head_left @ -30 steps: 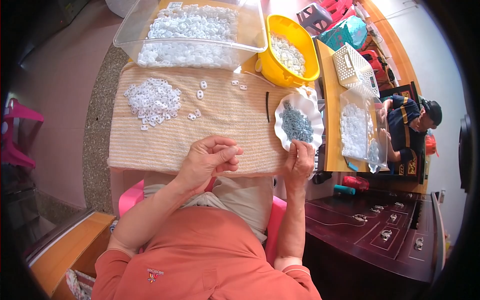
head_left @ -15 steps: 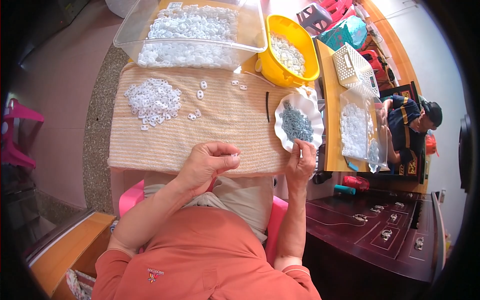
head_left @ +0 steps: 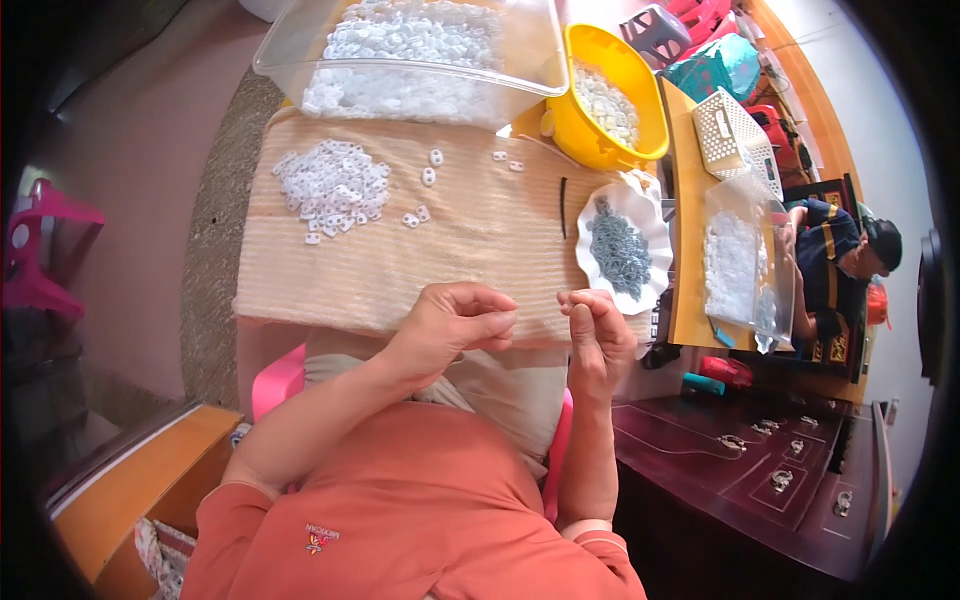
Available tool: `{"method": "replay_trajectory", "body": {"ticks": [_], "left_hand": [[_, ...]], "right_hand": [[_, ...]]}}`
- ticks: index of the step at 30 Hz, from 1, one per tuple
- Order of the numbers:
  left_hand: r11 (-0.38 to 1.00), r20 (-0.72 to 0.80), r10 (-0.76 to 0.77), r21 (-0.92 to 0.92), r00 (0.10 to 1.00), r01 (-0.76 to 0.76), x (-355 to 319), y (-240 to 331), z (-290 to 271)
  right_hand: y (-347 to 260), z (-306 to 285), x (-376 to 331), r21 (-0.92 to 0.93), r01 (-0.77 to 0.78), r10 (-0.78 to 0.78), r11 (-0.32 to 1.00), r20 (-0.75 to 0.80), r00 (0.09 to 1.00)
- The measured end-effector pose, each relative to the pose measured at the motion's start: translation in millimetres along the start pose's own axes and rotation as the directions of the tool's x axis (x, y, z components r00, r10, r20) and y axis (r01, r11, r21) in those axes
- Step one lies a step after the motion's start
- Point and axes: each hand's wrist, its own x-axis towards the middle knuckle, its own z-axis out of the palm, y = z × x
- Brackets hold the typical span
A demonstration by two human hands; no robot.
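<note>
Over the near edge of the cloth-covered table, my left hand (head_left: 452,328) pinches thumb to forefinger. A small white plastic piece showed at those fingertips a moment ago and is now barely visible between them. Close by on the right, my right hand (head_left: 600,335) is pinched too, with something tiny at its fingertips that I cannot make out. Just beyond it stands a white scalloped bowl (head_left: 655,272) of small grey metal pieces (head_left: 620,250), perhaps screws. A pile of white two-hole plastic pieces (head_left: 330,188) lies at the table's left, with several loose ones (head_left: 428,177) beside it.
A clear bin (head_left: 420,85) of white parts stands at the far side, beside a yellow tub (head_left: 655,120) of off-white pieces. A thin black strip (head_left: 563,208) lies near the bowl. At the right, a person (head_left: 835,255) sits by another clear box (head_left: 735,260) and a perforated white basket (head_left: 730,130).
My right hand has left the bowl and come leftward and nearer to my left hand, fingers pinched. The left hand has stayed pinched in front of me. The whole view has shifted slightly.
</note>
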Motion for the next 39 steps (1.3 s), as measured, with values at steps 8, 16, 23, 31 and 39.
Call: {"method": "replay_trajectory", "body": {"ticks": [8, 16, 23, 31, 39], "left_hand": [[0.993, 0.060, 0.040, 0.107, 0.997, -0.046, -2, 2, 3], [0.996, 0.067, 0.009, 0.086, 0.998, -0.015, -2, 4, 0], [0.999, 0.073, 0.020, 0.046, 0.997, -0.023, -1, 4, -1], [0.980, 0.086, 0.106, 0.158, 0.991, -0.118, 2, 1, -3], [0.952, 0.101, 0.162, 0.245, 0.982, -0.182, 1, 2, -1]], "right_hand": [[-11, 26, -10, 0.229, -0.216, 0.187, 0.949, 0.141, 0.972], [-15, 32, -10, 0.201, -0.237, 0.206, 0.950, 0.162, 0.965], [-2, 29, -14, 0.214, -0.291, 0.250, 0.933, 0.199, 0.948], [-4, 28, -9, 0.076, -0.444, 0.423, 0.893, 0.198, 0.884], [2, 25, -9, 0.055, -0.444, 0.423, 0.894, 0.222, 0.879]]}}
